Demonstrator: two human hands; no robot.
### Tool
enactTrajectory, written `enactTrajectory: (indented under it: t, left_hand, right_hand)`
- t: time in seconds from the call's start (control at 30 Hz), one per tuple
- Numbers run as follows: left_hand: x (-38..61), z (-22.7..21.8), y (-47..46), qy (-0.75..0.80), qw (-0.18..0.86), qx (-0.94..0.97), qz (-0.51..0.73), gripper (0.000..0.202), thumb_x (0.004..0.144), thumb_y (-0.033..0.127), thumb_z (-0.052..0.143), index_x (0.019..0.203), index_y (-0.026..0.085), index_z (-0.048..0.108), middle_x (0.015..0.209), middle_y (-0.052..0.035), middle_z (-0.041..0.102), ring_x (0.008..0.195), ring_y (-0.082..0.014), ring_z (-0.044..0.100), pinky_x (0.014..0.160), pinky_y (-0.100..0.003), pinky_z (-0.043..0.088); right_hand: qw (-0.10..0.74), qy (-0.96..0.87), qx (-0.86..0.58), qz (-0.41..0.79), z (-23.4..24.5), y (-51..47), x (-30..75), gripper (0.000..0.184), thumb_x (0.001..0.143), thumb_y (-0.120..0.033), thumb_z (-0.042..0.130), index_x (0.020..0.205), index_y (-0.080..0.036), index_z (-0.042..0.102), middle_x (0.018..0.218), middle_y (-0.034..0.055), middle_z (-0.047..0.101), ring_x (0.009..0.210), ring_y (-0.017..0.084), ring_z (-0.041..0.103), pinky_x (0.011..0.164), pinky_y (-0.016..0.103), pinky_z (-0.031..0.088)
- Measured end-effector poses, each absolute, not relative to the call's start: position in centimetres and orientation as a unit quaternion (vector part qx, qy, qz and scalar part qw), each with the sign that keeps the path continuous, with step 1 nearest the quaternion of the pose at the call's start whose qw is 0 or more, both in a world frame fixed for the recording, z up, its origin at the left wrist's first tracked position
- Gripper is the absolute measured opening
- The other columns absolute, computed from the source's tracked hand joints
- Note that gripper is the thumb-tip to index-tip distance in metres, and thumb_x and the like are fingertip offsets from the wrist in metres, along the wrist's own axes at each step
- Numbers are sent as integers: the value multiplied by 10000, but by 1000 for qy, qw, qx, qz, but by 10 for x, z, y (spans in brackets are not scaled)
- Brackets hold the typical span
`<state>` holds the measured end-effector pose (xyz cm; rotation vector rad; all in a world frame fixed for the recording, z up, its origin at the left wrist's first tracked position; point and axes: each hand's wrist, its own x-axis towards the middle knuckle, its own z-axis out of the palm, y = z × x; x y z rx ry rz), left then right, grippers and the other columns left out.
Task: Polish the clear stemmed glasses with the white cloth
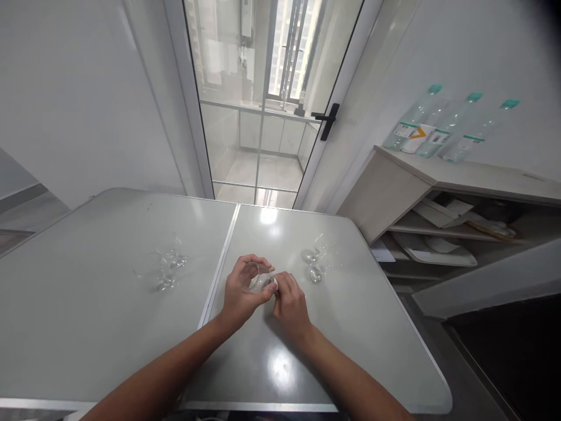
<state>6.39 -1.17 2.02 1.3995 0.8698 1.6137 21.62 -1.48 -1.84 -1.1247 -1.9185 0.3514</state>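
My left hand (239,295) is wrapped round a small clear glass (255,277) near the middle of the grey table (109,327). My right hand (290,301) is closed beside it, its fingertips pinched at the glass's right side; whatever they pinch is too small to make out. Two clear glasses (169,266) stand together on the left half of the table. Two more clear glasses (319,257) stand to the right of my hands.
A seam (221,260) splits the table down the middle. A wooden shelf unit (438,175) with papers stands to the right, three plastic bottles (447,126) on top. A glass door (263,99) with a black handle lies behind the table.
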Motion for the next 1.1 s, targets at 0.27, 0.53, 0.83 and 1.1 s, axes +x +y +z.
enactTrajectory:
  t: [0.27, 0.53, 0.83, 1.1]
  left_hand:
    - [44, 20, 1, 233, 530, 582, 571, 438, 792, 228, 839, 1124, 223, 554, 1022, -56, 661, 939, -204, 707, 883, -387, 601]
    - [37, 20, -1, 255, 272, 650, 663, 561, 725, 107, 852, 1170, 228, 532, 1054, -69, 689, 995, -229, 725, 919, -430, 623]
    - [49, 13, -4, 209, 111, 785, 572, 630, 717, 154, 865, 1236, 210, 513, 1019, -84, 750, 935, -225, 765, 789, -332, 657]
    - [48, -6, -8, 189, 107, 861, 459, 407, 822, 155, 778, 1159, 272, 581, 1057, -63, 777, 957, -238, 781, 820, -373, 665]
  right_hand:
    - [445, -452, -394, 666, -17, 1, 222, 430, 808, -585, 736, 736, -179, 613, 617, -22, 538, 549, 126, 446, 540, 251, 346]
    - [528, -263, -349, 728, 6, 2, 215, 412, 847, -561, 722, 1032, -192, 730, 956, 63, 747, 914, 250, 674, 811, 361, 534]
    - [470, -340, -341, 740, -6, 0, 217, 398, 737, -497, 856, 883, -155, 716, 756, 18, 671, 675, 151, 573, 641, 260, 443]
    - [487, -421, -486, 592, -13, 7, 224, 203, 608, -240, 824, 698, -146, 669, 639, -24, 604, 578, 118, 485, 555, 243, 364]
